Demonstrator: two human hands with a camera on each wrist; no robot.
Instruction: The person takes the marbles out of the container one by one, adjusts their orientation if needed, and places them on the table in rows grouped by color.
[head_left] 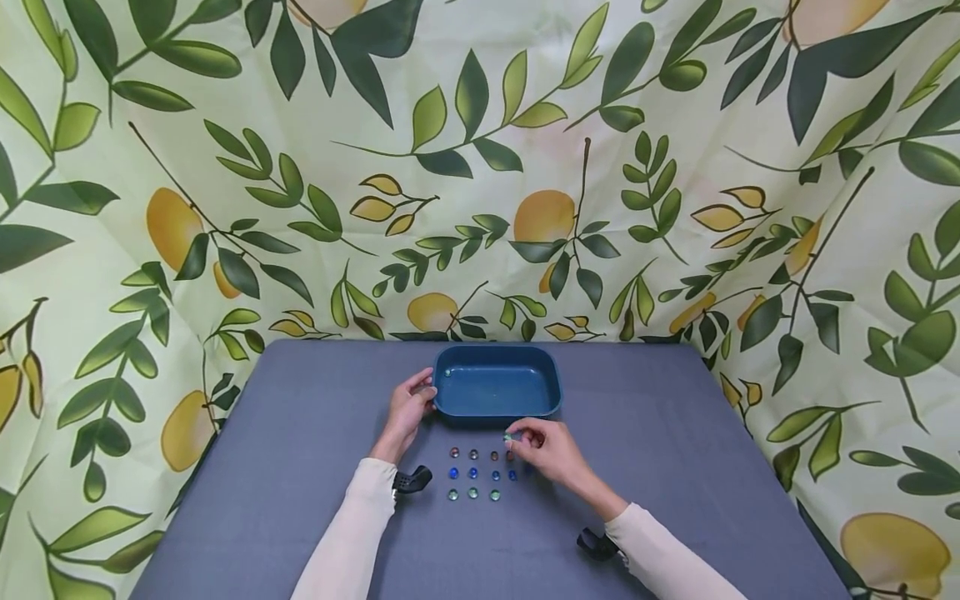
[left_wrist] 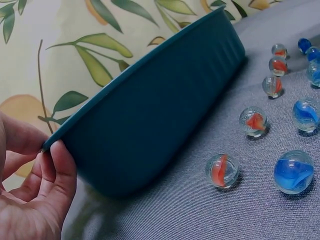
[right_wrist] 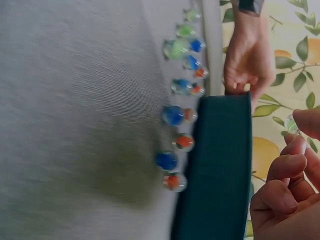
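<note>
From the head camera, a dark blue tray point(head_left: 497, 385) sits on the grey table point(head_left: 300, 517) near its far edge. The left hand point(head_left: 408, 410) grips the tray's left rim with curled fingers. The right hand point(head_left: 546, 447) hovers just in front of the tray's near wall and pinches a green marble point(head_left: 507, 437) between thumb and forefinger. Between the two hands, just in front of the tray, lie rows of marbles point(head_left: 474, 473): red ones nearest the tray, then blue, then green.

At the left wrist, the left hand point(left_wrist: 35, 200) has its thumb and fingers curled on the tray's rim point(left_wrist: 150, 55). The red marbles point(left_wrist: 223, 170) and blue marbles point(left_wrist: 294, 171) rest on the cloth just beside the tray's wall.

At the right wrist, the right hand point(right_wrist: 290, 195) holds the green marble point(right_wrist: 291, 123) at its fingertips, above the tray's edge point(right_wrist: 220, 165). The picture is blurred. The left hand point(right_wrist: 247, 60) clasps the tray's far end, and the marble rows run alongside the tray.
</note>
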